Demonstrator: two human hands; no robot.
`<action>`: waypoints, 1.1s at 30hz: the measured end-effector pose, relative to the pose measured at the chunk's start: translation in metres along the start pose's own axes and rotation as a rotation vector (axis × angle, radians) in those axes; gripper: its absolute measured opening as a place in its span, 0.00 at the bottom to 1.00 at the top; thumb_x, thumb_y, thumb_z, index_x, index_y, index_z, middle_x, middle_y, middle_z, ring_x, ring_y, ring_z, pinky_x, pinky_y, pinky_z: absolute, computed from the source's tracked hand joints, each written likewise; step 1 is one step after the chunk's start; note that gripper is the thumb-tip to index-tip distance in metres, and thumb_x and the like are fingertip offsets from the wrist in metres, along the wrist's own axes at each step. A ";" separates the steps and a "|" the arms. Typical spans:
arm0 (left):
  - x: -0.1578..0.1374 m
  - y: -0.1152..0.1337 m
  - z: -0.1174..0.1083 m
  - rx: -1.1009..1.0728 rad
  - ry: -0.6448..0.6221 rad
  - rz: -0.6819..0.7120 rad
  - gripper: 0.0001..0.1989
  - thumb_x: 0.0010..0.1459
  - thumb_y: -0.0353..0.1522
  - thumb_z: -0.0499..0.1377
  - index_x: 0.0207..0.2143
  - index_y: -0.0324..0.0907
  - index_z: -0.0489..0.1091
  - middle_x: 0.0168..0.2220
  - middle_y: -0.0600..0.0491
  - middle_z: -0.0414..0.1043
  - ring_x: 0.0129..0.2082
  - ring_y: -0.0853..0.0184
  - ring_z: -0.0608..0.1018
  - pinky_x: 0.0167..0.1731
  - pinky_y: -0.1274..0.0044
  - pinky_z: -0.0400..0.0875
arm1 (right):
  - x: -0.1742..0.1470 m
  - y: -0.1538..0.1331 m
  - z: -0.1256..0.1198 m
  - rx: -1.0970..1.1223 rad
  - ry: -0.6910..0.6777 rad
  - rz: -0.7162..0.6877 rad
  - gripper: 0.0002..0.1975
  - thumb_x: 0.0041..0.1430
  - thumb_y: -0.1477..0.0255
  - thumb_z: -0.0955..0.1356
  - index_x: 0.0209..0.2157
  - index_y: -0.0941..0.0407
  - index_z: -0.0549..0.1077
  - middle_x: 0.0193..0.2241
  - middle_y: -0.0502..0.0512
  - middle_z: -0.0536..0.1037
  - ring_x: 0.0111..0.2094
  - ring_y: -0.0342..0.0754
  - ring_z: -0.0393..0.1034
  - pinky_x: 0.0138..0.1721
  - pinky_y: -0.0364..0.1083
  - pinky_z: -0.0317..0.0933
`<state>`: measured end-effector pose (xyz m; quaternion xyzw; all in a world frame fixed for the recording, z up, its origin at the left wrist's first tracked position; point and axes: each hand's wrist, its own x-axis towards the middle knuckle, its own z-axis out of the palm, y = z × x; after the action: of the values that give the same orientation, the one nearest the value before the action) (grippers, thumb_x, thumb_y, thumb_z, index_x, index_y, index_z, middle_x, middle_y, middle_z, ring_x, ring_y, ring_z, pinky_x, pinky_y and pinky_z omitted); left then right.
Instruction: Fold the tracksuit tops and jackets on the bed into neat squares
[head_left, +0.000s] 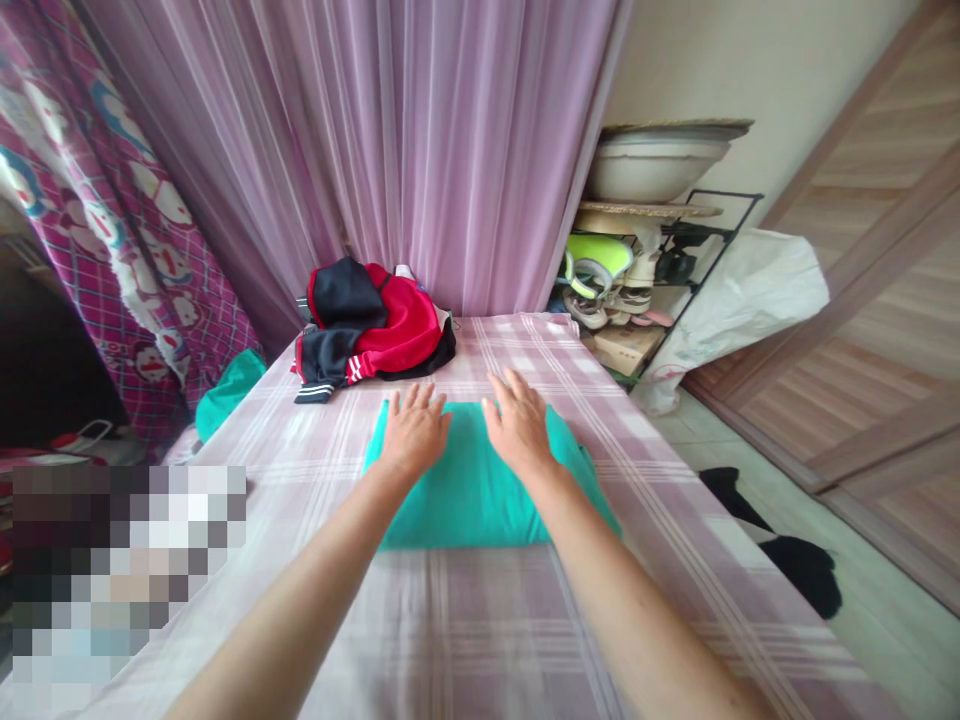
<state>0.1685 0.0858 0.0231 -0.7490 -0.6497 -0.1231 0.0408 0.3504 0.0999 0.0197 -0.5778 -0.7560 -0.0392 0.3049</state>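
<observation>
A folded teal garment (pixel 472 500) lies flat in a rough rectangle on the checked tablecloth (pixel 480 640). My left hand (pixel 414 430) rests over its left far part, palm down with the fingers stretched out. Over the far middle of the cloth is my right hand (pixel 519 420), also palm down, its fingers pointing away and the thumb apart. Neither hand grips anything. How firmly the palms press on the fabric cannot be seen.
Beyond the hands lies a heap of red and black clothing (pixel 397 330) against the purple curtain (pixel 465 150). Another teal cloth (pixel 229 390) hangs at the left edge. A shoe rack (pixel 675 300) and white sack (pixel 742 300) stand right; black items (pixel 802 575) lie low there.
</observation>
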 end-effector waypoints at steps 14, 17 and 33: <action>0.004 0.001 0.057 -0.033 -0.037 -0.056 0.27 0.67 0.43 0.43 0.63 0.42 0.63 0.65 0.46 0.61 0.67 0.55 0.60 0.66 0.57 0.46 | -0.015 0.029 0.050 -0.150 -0.393 0.130 0.27 0.70 0.60 0.53 0.62 0.57 0.65 0.64 0.62 0.64 0.66 0.55 0.52 0.66 0.60 0.37; -0.001 -0.015 0.056 -0.038 -0.009 -0.084 0.27 0.67 0.43 0.44 0.63 0.44 0.63 0.65 0.46 0.60 0.67 0.54 0.59 0.66 0.57 0.47 | -0.020 0.038 0.045 -0.197 -0.363 0.137 0.27 0.70 0.61 0.54 0.63 0.59 0.63 0.64 0.63 0.62 0.66 0.56 0.53 0.65 0.58 0.40; -0.020 -0.047 0.065 -0.099 0.041 -0.157 0.28 0.67 0.44 0.43 0.65 0.43 0.58 0.66 0.46 0.58 0.67 0.55 0.58 0.62 0.60 0.57 | -0.070 0.080 0.001 -0.234 -0.013 0.313 0.24 0.65 0.64 0.59 0.57 0.61 0.68 0.54 0.68 0.73 0.53 0.59 0.67 0.53 0.56 0.59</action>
<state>0.1286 0.0878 -0.0493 -0.6944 -0.6985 -0.1730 0.0073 0.4324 0.0674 -0.0399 -0.7200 -0.6492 -0.0754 0.2332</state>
